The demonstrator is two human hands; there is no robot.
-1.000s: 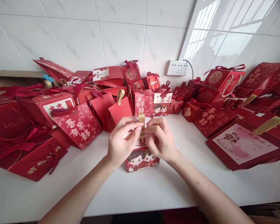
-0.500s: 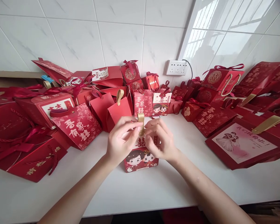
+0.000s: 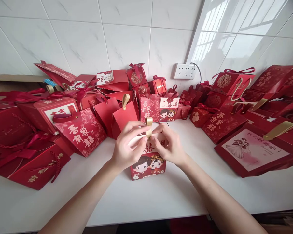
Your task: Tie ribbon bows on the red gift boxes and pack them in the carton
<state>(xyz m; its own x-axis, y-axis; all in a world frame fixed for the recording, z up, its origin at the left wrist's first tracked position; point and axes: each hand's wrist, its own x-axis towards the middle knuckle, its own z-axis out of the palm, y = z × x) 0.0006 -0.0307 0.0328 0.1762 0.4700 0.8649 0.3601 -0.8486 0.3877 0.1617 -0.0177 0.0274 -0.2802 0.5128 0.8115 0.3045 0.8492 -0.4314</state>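
Observation:
A small red gift box [image 3: 148,165] stands upright on the white table in front of me. Its face shows a cartoon couple beneath a double-happiness sign. From its top rises a gold ribbon loop [image 3: 148,123]. My left hand [image 3: 128,144] pinches the box's top edge just left of the ribbon, its fingers behind the flap and its thumb in front. On the other side my right hand [image 3: 169,143] grips the same edge, thumb tip close to the ribbon's base. Part of the upper box is hidden by the fingers.
Plain red peaked boxes [image 3: 124,118] and a patterned red bag [image 3: 80,133] stand to the left. At the right lies a large box with a couple picture [image 3: 254,151]. A power strip [image 3: 185,71] is at the tiled wall.
Both hands have closed in on the top of the gift box. My right thumb and fingers, curled beside the ribbon before, now grip the top edge. The left hand has shifted from the ribbon to the flap.

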